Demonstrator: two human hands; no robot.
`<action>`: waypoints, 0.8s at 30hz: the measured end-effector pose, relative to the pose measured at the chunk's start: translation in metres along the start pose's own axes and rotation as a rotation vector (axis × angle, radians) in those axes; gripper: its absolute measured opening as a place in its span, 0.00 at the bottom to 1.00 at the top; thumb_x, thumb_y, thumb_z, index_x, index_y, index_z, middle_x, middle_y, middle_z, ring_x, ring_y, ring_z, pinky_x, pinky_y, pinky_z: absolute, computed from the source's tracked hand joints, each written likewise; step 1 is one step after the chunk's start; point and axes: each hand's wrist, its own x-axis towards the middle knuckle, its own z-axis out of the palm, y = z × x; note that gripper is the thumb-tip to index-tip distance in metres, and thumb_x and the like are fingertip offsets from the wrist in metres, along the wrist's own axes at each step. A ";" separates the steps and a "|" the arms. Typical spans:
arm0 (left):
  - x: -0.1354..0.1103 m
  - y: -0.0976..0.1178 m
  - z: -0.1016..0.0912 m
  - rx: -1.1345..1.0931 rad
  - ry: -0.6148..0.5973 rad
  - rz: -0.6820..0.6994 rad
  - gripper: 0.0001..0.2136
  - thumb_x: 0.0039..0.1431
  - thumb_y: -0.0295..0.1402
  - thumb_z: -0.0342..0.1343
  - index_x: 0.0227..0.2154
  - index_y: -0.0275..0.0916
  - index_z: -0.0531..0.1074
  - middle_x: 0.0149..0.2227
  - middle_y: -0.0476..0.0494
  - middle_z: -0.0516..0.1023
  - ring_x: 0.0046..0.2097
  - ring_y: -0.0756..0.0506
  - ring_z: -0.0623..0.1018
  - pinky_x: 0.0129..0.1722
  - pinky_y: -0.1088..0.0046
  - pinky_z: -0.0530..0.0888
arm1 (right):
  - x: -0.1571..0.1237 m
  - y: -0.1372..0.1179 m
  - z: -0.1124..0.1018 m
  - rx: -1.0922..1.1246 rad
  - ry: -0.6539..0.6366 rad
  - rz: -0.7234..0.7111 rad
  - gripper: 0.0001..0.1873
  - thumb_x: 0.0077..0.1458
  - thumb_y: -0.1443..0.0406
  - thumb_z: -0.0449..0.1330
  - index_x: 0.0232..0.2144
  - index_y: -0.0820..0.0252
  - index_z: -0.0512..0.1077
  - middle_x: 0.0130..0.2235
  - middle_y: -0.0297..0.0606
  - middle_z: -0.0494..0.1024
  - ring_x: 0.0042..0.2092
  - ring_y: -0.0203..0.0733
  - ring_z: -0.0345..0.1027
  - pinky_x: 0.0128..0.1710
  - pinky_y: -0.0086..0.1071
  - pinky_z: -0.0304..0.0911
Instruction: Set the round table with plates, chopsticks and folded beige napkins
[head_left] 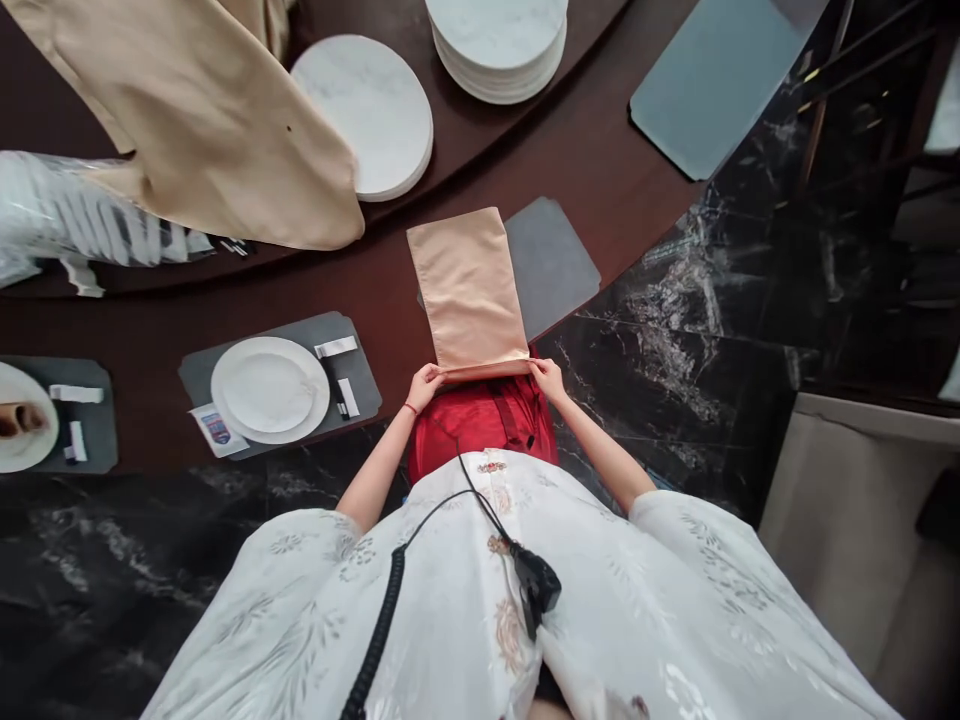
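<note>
White robe [465,590] nearest; I count two hands, left hand [425,388] and right hand [549,380], both gripping one beige cloth [469,290] over one gray mat [553,265], near the surface [360,285] edge.

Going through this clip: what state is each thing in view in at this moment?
left hand: gripping the napkin's near edge
right hand: gripping the same edge
peach cloth napkin: lying flat, near edge folded over
grey placemat: partly under the napkin
white plate: lying flat on a second grey placemat
marble-patterned round discs: stacked
beige cloth: spread open above the table's far part
</note>
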 end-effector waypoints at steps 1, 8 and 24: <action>0.004 -0.005 0.000 -0.016 0.043 -0.016 0.16 0.45 0.41 0.66 0.32 0.36 0.70 0.30 0.47 0.76 0.33 0.49 0.76 0.34 0.74 0.73 | -0.002 0.000 0.005 -0.009 0.022 0.003 0.15 0.59 0.62 0.56 0.40 0.62 0.81 0.39 0.44 0.81 0.42 0.45 0.68 0.49 0.36 0.62; 0.024 -0.015 0.006 0.069 0.372 0.123 0.13 0.51 0.39 0.61 0.36 0.35 0.74 0.32 0.46 0.76 0.34 0.49 0.75 0.38 0.75 0.73 | 0.006 -0.019 0.035 0.045 0.161 0.123 0.17 0.58 0.57 0.58 0.40 0.61 0.81 0.40 0.45 0.81 0.42 0.44 0.70 0.49 0.33 0.62; 0.016 0.058 -0.060 0.173 0.093 0.168 0.14 0.45 0.38 0.70 0.30 0.34 0.75 0.41 0.36 0.79 0.48 0.40 0.78 0.50 0.62 0.74 | 0.007 -0.056 0.013 0.446 -0.135 0.140 0.09 0.44 0.62 0.71 0.26 0.62 0.78 0.42 0.47 0.80 0.49 0.50 0.72 0.51 0.41 0.66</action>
